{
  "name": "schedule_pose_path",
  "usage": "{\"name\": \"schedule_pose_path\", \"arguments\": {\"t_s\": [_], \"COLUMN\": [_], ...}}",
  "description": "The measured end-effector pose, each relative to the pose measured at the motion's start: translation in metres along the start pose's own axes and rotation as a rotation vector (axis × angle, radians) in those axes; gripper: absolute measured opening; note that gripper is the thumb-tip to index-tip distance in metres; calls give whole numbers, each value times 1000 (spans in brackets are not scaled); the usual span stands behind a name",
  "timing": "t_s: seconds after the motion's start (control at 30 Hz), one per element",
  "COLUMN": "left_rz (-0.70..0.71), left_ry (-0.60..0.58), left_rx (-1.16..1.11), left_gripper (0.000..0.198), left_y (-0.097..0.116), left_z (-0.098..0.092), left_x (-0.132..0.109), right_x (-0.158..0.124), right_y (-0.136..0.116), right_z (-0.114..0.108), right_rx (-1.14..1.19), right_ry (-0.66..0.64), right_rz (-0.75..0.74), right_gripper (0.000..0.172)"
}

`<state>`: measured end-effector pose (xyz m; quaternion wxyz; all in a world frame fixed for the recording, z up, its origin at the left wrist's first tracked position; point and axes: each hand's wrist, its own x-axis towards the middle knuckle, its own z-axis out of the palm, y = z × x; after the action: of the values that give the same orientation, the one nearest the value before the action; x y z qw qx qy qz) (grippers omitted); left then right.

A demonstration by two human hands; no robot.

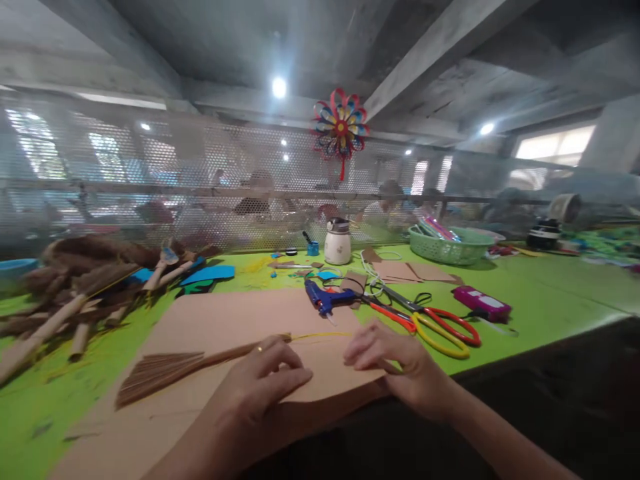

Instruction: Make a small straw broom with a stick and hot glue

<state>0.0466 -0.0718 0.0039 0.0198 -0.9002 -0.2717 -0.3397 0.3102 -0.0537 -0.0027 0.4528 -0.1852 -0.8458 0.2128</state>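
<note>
A large sheet of brown paper (220, 313) lies in front of me over the table edge. My left hand (270, 380) rests on it with bent fingers, thumb apart, and a ring on one finger. Beneath that hand runs the thin stem of a brown fan-shaped bundle (160, 377), its flared end to the left. A yellow string (323, 335) stretches across the paper between the hands. My right hand (390, 363) pinches the sheet's near right edge, fingers on top and thumb below. Just beyond lies a blue glue gun (327, 297).
Scissors with red and yellow handles (443, 337) lie right of the paper, near a purple box (481, 303). Brown fibrous pieces (85, 280) are heaped at left. Farther back stand a white bottle (338, 243) and a green basket (450, 247), before a perforated screen.
</note>
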Motion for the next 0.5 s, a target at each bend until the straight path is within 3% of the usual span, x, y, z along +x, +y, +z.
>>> {"name": "schedule_pose_path", "arguments": {"t_s": [0.13,0.33,0.5], "left_rz": [-91,-150,-267], "left_ry": [-162,-253,-203], "left_rx": [100,97,154], "left_gripper": [21,24,14], "left_y": [12,26,47], "left_z": [9,11,11], "left_x": [-8,-15,-22], "right_x": [-19,-36,-39], "right_y": [2,6,8], "right_z": [0,-1,-5], "right_rx": [-90,-86,-94], "right_ry": [-90,-109,-127], "right_rz": [-1,88,138], "right_gripper": [30,29,24]}}
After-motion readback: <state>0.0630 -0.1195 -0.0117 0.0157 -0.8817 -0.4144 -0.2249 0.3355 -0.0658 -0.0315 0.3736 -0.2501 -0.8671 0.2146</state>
